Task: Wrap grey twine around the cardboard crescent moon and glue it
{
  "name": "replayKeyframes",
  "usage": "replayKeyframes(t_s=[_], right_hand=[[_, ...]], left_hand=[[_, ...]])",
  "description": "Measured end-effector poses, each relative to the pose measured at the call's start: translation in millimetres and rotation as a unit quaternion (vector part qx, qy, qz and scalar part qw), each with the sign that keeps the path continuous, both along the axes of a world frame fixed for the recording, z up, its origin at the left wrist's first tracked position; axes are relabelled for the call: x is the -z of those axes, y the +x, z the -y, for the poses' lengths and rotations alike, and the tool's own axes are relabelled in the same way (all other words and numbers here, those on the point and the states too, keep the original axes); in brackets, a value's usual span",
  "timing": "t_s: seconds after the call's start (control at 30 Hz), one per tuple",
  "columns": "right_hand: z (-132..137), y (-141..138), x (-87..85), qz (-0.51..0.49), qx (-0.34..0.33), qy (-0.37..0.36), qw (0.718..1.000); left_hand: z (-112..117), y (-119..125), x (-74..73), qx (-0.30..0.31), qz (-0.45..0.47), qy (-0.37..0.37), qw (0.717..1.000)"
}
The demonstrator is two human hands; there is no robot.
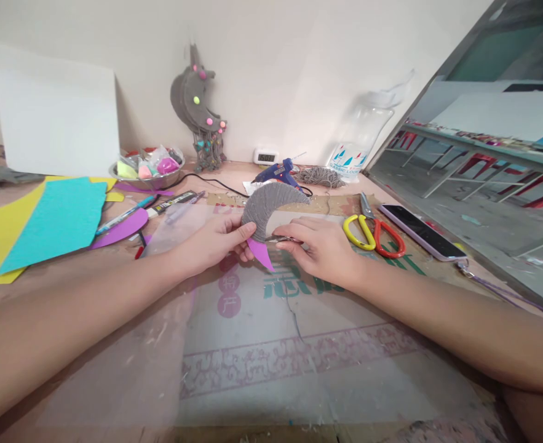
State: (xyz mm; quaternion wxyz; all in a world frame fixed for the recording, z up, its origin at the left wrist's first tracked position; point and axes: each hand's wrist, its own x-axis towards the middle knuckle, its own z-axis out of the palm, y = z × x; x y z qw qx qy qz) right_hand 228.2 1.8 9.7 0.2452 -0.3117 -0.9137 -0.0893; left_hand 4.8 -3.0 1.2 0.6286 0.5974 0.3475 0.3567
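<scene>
My left hand (222, 241) grips a crescent moon cutout (266, 209) near its lower end, thumb on the front. Grey yarn is wound closely around most of the crescent; its lower tip (262, 255) shows bare purple. Beside the crescent's inner edge, my right hand (320, 246) is closed, thumb against the fingers, on grey yarn (286, 239) that meets the crescent there. A loose strand (293, 311) trails over the sheet below. Behind the crescent lies a blue glue gun (275, 172). Scissors (375, 237) with one yellow and one red handle rest right of my right hand.
A clear plastic sheet (128, 369) covers printed cardboard. Around it are a phone (421, 231), a yarn bundle (321, 177), a clear jar (356, 141), a small clock (266, 157), a metal bowl (154, 183), and turquoise felt (59, 221). A finished-looking grey moon decoration (197, 101) hangs on the wall.
</scene>
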Motion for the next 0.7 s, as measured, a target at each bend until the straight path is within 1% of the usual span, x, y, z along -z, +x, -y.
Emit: replayKeyframes(t_s=[0.3, 0.53, 0.7], right_hand=[[-0.6, 1.8, 2.4, -0.054, -0.013, -0.013, 0.998], [-0.2, -0.8, -0.2, -0.03, -0.022, 0.001, 0.999], [-0.2, -1.0, 0.2, -0.029, -0.017, -0.013, 0.999]], left_hand=[[-3.6, -1.7, 2.5, -0.002, 0.0, 0.014, 1.0], [-1.6, 0.0, 0.9, 0.003, 0.008, 0.014, 1.0], [-1.4, 0.1, 1.1, 0.0, 0.006, 0.018, 1.0]])
